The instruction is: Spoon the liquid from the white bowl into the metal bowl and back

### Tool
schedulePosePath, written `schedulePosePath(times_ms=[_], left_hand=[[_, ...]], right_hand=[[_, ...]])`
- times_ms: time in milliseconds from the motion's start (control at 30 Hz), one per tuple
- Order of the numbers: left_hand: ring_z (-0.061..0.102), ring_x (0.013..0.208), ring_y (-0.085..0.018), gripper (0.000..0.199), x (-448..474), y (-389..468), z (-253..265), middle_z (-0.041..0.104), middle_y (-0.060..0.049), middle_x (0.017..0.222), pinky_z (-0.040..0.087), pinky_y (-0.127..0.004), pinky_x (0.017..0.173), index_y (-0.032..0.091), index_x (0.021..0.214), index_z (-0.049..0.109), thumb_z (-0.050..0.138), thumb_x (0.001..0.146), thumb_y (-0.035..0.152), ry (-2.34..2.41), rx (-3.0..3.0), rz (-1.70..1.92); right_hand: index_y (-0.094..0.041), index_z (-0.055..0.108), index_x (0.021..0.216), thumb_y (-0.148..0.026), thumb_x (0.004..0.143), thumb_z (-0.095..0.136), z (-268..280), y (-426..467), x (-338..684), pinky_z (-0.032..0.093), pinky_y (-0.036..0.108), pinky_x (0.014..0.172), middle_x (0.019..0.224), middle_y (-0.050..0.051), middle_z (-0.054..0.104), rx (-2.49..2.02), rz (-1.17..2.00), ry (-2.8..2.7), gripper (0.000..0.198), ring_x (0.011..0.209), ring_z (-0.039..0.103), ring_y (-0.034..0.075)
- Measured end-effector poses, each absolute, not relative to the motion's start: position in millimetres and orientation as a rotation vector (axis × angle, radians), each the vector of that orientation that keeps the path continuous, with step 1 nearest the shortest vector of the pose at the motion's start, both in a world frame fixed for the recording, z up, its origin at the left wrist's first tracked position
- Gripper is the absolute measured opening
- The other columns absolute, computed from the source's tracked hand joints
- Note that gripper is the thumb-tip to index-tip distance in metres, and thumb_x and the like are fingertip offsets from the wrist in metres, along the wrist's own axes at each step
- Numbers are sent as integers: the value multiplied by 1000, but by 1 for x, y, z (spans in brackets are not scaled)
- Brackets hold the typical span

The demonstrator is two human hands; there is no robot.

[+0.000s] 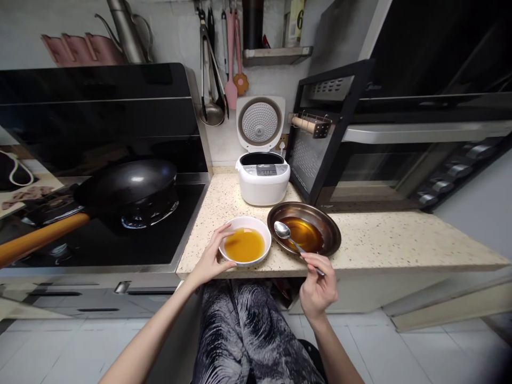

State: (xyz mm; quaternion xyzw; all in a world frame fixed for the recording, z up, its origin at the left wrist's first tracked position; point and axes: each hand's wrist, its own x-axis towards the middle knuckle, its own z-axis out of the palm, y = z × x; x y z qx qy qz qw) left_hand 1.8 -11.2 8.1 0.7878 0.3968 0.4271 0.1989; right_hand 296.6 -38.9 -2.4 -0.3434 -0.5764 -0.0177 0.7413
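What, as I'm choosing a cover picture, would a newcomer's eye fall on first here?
Probably the amber liquid in the white bowl, its edge in the left hand, and the dark metal bowl beside it, under the spoon in the right hand. Behind them stands the rice cooker, lid raised. On the stove to the left sits a black wok.

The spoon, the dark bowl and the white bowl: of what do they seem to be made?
Spoon: polished metal, probably stainless steel, shown by bright silvery reflections. Dark bowl: likely metal, brownish and semi-glossy, given the streaked sheen on its wall. White bowl: smooth and glossy, perhaps ceramic, from its even pale rim; plastic remains possible.
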Motion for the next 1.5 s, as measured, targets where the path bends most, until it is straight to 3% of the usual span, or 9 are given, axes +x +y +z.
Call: schedulePosePath(times_ms=[633, 1200, 1500], left_hand=[[36, 155, -40, 75, 5, -11, 10, 39, -20, 162, 30, -66, 125, 26, 142, 52, 75, 84, 68, 1091, 2175, 1215], [37, 154, -42, 78, 4, -11, 14, 39, -20, 162, 31, -66, 125, 24, 142, 54, 74, 83, 71, 1118, 2179, 1190], [38, 154, -41, 76, 2, -10, 11, 39, -21, 162, 31, -67, 124, 24, 141, 53, 72, 85, 71, 1109, 2199, 1194]], right_hand=[[-23, 68, 99, -7, 98, 57, -2, -34, 241, 61, 31, 79, 90, 3, 77, -697, 165, -1471, 19, 85, 74, 17], [-22, 66, 92, -19, 103, 55, -11, -38, 231, 60, 31, 81, 89, 3, 74, -775, 428, -1210, 15, 85, 71, 16], [-21, 66, 92, -22, 103, 57, 2, -41, 239, 58, 31, 77, 86, 3, 72, -772, 401, -1151, 14, 81, 69, 16]])
